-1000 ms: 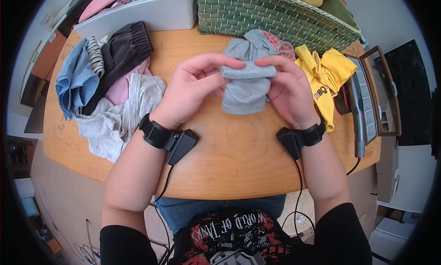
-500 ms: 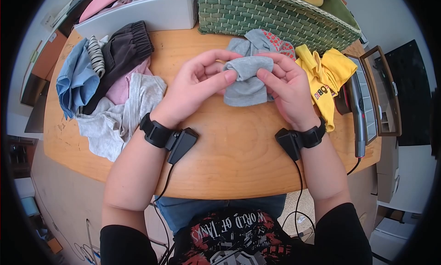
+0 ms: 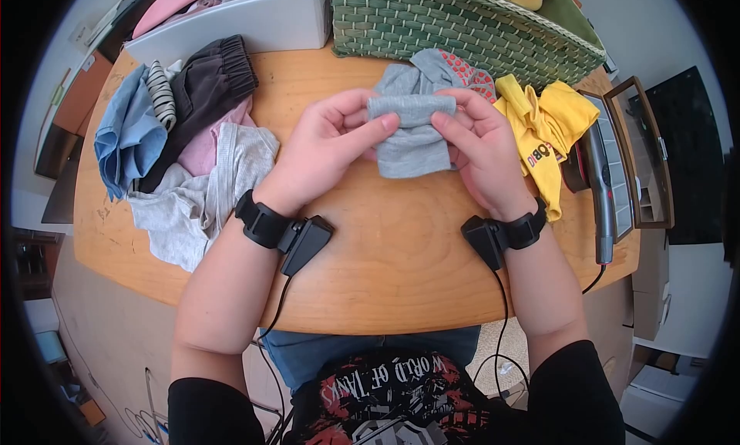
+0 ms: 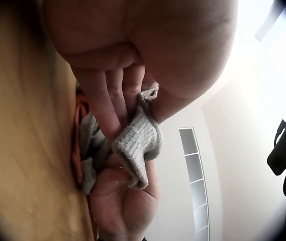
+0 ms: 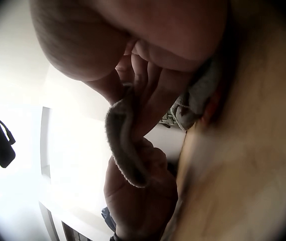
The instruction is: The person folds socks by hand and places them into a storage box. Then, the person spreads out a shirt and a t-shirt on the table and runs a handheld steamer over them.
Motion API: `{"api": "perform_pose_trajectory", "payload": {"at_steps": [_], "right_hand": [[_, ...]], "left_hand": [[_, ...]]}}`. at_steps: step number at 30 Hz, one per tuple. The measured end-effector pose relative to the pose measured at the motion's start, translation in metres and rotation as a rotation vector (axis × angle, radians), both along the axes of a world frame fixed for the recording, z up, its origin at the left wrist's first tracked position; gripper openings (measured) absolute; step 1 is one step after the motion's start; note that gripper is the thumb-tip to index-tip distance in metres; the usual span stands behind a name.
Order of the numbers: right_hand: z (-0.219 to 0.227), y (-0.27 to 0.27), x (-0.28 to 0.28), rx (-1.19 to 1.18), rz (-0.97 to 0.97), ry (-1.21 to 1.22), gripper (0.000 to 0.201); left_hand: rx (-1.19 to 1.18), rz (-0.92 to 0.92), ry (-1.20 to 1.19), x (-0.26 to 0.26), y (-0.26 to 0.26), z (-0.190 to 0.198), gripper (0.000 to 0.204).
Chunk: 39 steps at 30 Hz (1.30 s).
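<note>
A small grey knit cloth [image 3: 412, 148], its upper edge folded over into a band, is held up between both hands above the table. My left hand [image 3: 320, 148] pinches its left side with the thumb in front and fingers behind. On the right side, my right hand [image 3: 489, 148] pinches it the same way. In the left wrist view the ribbed cloth [image 4: 140, 138] hangs between thumb and fingers; the right wrist view shows its fuzzy edge [image 5: 120, 143]. Behind the hands lies another grey piece with red dots [image 3: 469, 73].
Clothes in blue, black, pink and light grey [image 3: 181, 214] lie at the left. A white box [image 3: 270, 21] and a green woven basket [image 3: 455, 33] stand at the back. Yellow clothing [image 3: 566, 114], a grey corded appliance [image 3: 603, 206] and a framed glass case [image 3: 640, 152] are at the right.
Both thumbs have come round to the front of the cloth. Its folded band, bunched up half a second ago, now lies straighter and wider between the hands.
</note>
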State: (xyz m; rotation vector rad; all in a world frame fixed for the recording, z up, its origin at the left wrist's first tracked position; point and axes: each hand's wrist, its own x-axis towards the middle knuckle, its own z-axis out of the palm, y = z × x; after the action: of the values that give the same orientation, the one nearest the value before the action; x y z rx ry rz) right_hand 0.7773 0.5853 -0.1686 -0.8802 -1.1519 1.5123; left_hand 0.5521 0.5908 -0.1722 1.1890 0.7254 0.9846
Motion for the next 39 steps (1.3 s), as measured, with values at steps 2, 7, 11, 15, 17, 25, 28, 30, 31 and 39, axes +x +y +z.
{"api": "perform_pose_trajectory", "payload": {"at_steps": [2, 7, 11, 15, 17, 25, 28, 30, 31, 39], "right_hand": [[-0.001, 0.001, 0.001, 0.024, -0.004, -0.017, 0.023], [0.004, -0.003, -0.006, 0.102, 0.084, -0.053, 0.024], [0.003, -0.003, -0.003, 0.097, 0.113, -0.061, 0.029], [0.007, -0.008, -0.006, 0.106, 0.137, -0.023, 0.038], [0.006, -0.008, -0.004, 0.115, 0.122, -0.024, 0.042], [0.004, 0.0, 0.004, 0.115, 0.022, -0.02, 0.031], [0.005, -0.001, -0.003, 0.149, -0.027, -0.013, 0.033], [0.01, -0.006, -0.006, 0.161, -0.024, -0.037, 0.034], [0.012, -0.007, -0.006, 0.173, -0.022, -0.062, 0.036], [0.007, -0.007, -0.005, 0.22, -0.005, -0.164, 0.039]], "left_hand": [[0.015, -0.039, 0.014, -0.002, 0.0, -0.002, 0.023], [0.011, -0.096, 0.018, 0.001, -0.002, -0.001, 0.018], [0.023, -0.113, 0.052, 0.002, -0.001, -0.002, 0.017], [0.032, -0.064, -0.009, 0.004, -0.001, -0.003, 0.017], [0.003, -0.039, -0.053, 0.004, 0.001, -0.006, 0.016], [-0.007, -0.104, -0.043, 0.001, 0.002, -0.007, 0.017], [-0.024, -0.184, -0.04, 0.001, 0.002, -0.007, 0.02], [-0.004, -0.155, -0.113, 0.003, 0.002, -0.007, 0.025], [-0.005, -0.155, -0.113, 0.003, 0.002, -0.008, 0.025], [-0.017, -0.177, -0.026, 0.005, -0.002, -0.004, 0.043]]}}
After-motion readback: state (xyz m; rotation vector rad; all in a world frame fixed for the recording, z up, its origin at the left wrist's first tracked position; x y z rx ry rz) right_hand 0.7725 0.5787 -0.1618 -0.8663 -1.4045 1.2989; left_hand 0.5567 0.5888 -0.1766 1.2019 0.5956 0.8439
